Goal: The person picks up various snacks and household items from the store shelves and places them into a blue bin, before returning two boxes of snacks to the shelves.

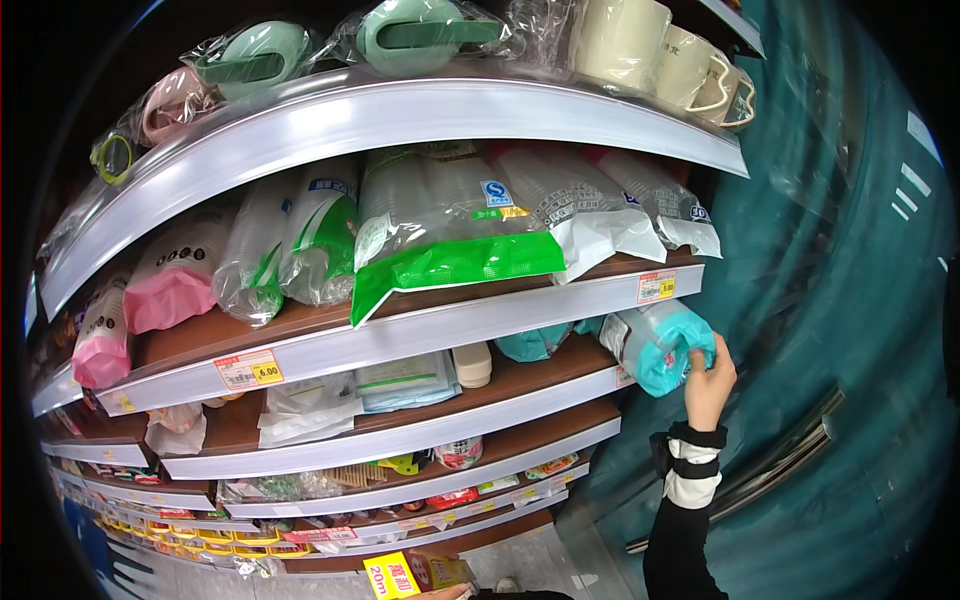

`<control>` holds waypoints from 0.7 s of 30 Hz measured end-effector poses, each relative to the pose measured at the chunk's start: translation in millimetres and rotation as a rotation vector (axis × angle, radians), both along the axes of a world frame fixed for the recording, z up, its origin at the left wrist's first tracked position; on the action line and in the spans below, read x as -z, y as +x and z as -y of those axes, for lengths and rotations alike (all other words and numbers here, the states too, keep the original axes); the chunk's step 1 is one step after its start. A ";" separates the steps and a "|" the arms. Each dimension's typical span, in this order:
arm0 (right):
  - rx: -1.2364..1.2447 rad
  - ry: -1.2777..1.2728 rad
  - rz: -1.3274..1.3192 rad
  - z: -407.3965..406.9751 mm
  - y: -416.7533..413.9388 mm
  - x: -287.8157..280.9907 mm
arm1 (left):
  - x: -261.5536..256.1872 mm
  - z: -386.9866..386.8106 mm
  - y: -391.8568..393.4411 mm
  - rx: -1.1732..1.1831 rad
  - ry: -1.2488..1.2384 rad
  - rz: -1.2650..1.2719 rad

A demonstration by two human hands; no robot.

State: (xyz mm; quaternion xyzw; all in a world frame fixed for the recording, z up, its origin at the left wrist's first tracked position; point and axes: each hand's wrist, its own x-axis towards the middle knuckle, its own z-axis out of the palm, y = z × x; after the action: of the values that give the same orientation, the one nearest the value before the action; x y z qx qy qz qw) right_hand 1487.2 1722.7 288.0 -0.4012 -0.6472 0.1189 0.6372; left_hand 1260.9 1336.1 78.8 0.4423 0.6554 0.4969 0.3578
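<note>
My right hand, at the right end of the shelves, grips a pack of clear plastic cups by its teal wrapped end. The pack tilts out past the shelf's end, its far part close under the price strip above. A second teal pack lies deeper on the same shelf. At the bottom edge only part of my left hand shows, holding a yellow box with red print. Another packet, brown and yellow, sits against that box; how the fingers hold it is hidden.
Packs of disposable cups fill the shelf above. Wrapped cream mugs and green lidded cups stand on the top shelf. Right of the shelves is a teal glassy surface with a metal bar handle. Grey floor tiles show below.
</note>
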 end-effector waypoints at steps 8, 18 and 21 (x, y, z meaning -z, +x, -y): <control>-0.061 0.056 0.085 94.5 35.0 -17.7 | 14.8 7.0 -16.0 0.153 0.140 -0.140; 0.175 0.152 -0.066 126.5 70.3 28.2 | 13.3 2.2 -19.1 0.299 0.287 -0.292; 0.011 -0.015 -0.034 127.3 77.7 48.6 | -16.8 -5.3 -17.4 0.267 0.397 -0.606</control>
State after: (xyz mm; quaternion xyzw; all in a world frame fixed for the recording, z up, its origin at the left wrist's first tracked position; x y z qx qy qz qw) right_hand 1564.8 1595.4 239.5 -0.4074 -0.6331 0.1269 0.6458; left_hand 1243.5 1341.4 95.6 0.7112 0.5591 0.4098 0.1168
